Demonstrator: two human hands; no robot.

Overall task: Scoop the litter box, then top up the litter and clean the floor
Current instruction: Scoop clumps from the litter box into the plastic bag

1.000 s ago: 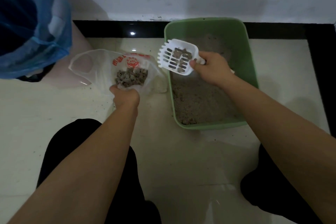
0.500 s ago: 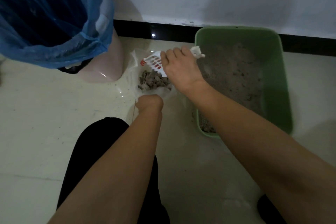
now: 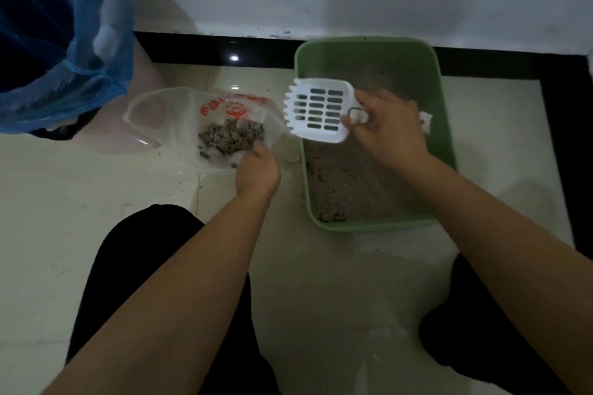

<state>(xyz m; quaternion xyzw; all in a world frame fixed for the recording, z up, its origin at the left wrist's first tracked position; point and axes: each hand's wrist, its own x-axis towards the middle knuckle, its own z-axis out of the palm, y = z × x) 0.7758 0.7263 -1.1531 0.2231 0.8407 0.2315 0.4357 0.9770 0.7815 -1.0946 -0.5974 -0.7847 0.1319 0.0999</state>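
A green litter box [image 3: 444, 112] with grey litter stands on the floor at the right, against the wall. My right hand [image 3: 390, 131] grips the handle of a white slotted scoop [image 3: 317, 114], held empty over the box's left rim. A clear plastic bag [image 3: 179, 115] with red print lies on the floor left of the box, and a pile of grey clumps [image 3: 229, 138] sits inside it. My left hand [image 3: 256, 170] pinches the bag's near edge and holds it open.
A bin lined with a blue bag [image 3: 57, 42] stands at the far left, close to the plastic bag. Small litter grains dot the pale tile floor [image 3: 96, 202]. My dark-clothed knees [image 3: 138, 266] flank the foreground. A black skirting strip runs along the wall.
The scoop tipped its clumps into the bag, then swung back right to the box's left rim, now empty. The left hand kept hold of the bag.
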